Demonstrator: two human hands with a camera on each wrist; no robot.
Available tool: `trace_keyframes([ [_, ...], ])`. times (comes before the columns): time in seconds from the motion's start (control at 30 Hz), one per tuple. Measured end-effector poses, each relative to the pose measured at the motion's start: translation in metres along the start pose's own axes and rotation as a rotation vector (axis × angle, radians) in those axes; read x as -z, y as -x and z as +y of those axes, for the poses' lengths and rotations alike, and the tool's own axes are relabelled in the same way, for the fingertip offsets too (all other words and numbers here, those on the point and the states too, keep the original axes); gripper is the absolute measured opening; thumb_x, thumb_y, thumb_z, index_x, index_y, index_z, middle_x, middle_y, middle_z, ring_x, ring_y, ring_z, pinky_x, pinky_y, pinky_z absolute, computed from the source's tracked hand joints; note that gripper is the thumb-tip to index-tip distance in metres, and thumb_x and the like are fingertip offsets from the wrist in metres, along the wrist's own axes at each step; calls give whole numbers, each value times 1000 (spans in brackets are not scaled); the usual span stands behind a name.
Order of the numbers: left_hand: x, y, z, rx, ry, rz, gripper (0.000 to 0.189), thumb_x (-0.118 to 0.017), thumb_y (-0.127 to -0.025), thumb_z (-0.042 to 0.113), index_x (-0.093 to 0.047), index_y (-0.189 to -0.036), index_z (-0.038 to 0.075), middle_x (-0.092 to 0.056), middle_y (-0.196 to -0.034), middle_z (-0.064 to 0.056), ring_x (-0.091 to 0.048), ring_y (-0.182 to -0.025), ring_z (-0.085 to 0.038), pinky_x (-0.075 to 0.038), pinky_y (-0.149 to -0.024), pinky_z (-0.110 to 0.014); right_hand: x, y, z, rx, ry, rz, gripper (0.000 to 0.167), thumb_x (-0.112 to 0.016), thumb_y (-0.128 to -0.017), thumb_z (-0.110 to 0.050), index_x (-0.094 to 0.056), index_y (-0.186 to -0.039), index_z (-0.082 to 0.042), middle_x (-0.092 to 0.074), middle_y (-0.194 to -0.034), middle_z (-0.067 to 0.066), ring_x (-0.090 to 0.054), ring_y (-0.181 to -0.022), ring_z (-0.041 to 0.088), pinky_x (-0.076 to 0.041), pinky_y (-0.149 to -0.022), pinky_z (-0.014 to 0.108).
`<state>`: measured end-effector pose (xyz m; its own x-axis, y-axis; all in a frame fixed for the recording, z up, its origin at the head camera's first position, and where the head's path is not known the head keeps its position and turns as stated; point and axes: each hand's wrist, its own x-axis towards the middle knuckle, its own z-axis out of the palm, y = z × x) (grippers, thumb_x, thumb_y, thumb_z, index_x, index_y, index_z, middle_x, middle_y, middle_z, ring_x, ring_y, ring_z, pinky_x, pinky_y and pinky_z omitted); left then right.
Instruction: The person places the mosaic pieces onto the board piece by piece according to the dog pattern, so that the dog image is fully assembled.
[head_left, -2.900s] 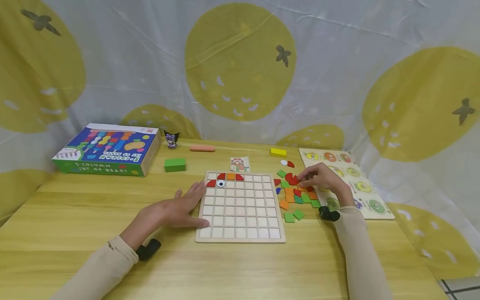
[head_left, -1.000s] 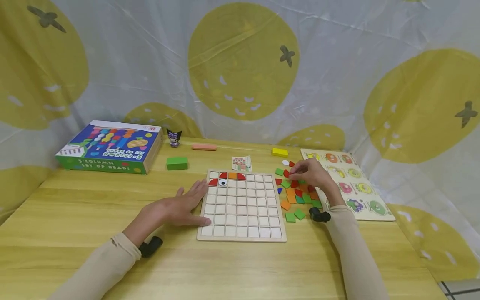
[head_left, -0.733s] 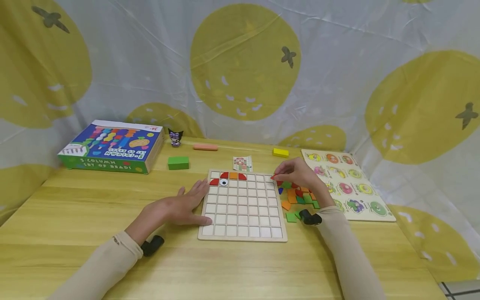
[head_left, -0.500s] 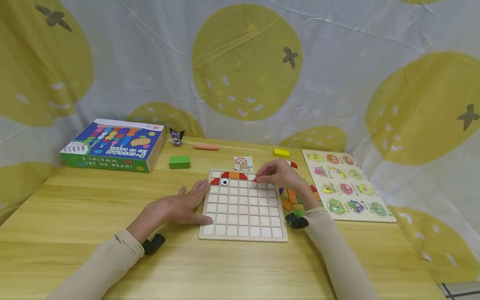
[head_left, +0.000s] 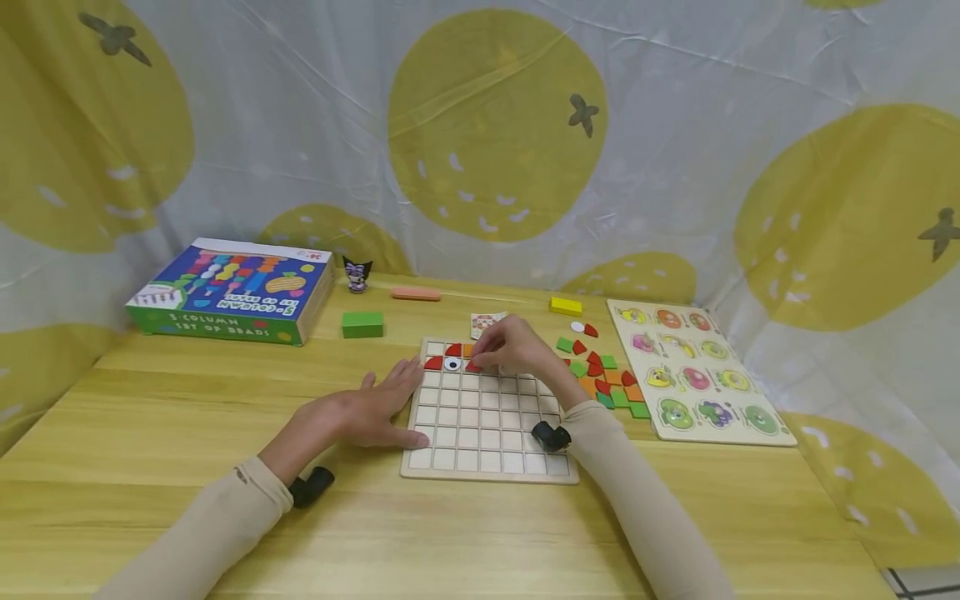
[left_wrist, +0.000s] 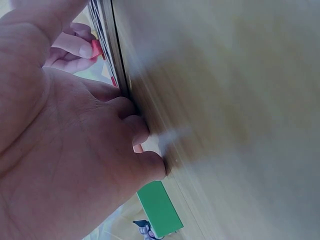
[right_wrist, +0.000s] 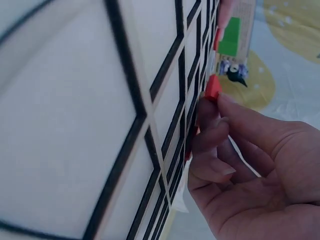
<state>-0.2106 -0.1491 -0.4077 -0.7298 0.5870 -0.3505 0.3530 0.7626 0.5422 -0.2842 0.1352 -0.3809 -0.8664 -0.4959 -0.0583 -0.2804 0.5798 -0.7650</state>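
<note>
A wooden grid board (head_left: 468, 439) lies on the table. My left hand (head_left: 375, 414) rests at its left edge with fingers extended, the thumb on the board's border. My right hand (head_left: 510, 348) pinches a red quarter-circle tile (right_wrist: 213, 88) between thumb and fingertips, over the second row, just right of a white eye tile (head_left: 452, 364). Another red tile (head_left: 433, 363) sits left of the eye. In the top row are a red tile (head_left: 453, 350) and an orange tile (head_left: 468, 350), the latter partly covered by my right hand.
Loose tiles (head_left: 613, 398) in several colours lie right of the board, before a fruit puzzle board (head_left: 731, 400). Behind stand a picture card (head_left: 483, 323), a yellow block (head_left: 566, 306), a green block (head_left: 363, 325), a pink stick (head_left: 416, 294), a figurine (head_left: 357, 275) and a bead-set box (head_left: 228, 292).
From the loose tiles, my right hand has picked up a red quarter-circle tile and carried it left over the board's second row. The left hand has stayed at the board's edge.
</note>
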Motion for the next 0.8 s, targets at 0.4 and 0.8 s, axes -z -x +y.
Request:
trace_keyframes([
  [0.4, -1, 0, 1, -36, 16, 3, 125, -68, -94, 74, 1, -173, 5, 16, -180, -15, 12, -167, -35, 8, -127, -71, -3, -1, -4, -48, 80, 1, 4, -83, -95, -6, -85, -97, -3, -80, -90, 4, -68, -79, 13, -58, -73, 24],
  [0.8, -2, -5, -3, 5, -11, -2, 128, -64, -90, 82, 0, -174, 9, 15, -181, -12, 10, -167, -33, 4, -129, -69, -3, -1, -3, -38, 96, 57, 5, -88, -91, -9, -87, -95, -8, -80, -89, 2, -68, -78, 14, -56, -72, 26],
])
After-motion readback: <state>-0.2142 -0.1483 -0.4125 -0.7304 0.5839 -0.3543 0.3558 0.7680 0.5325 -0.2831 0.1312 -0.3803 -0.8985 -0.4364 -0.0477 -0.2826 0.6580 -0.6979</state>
